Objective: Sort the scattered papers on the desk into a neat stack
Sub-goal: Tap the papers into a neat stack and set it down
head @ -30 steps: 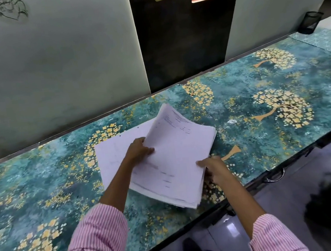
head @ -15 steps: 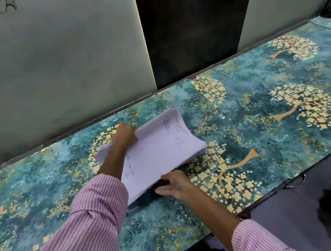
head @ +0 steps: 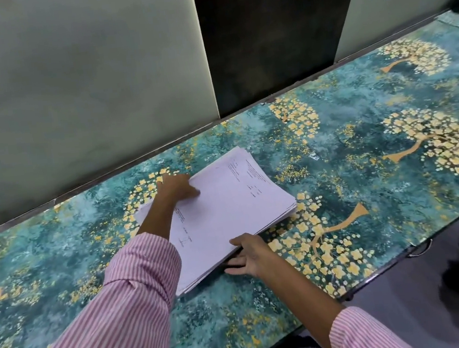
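Teal flowered bench [head: 361, 128] carries a paper stack [head: 234, 202] between its back and front edges; left grip [head: 176, 186] clamps the stack's far side, right grip [head: 249, 253] pinches the near side

The desk [head: 360, 117] is covered in mottled teal with golden blossom trees. On it, white papers [head: 226, 203] are faintly printed in black. Sleeves [head: 122, 302] are striped pink and white.
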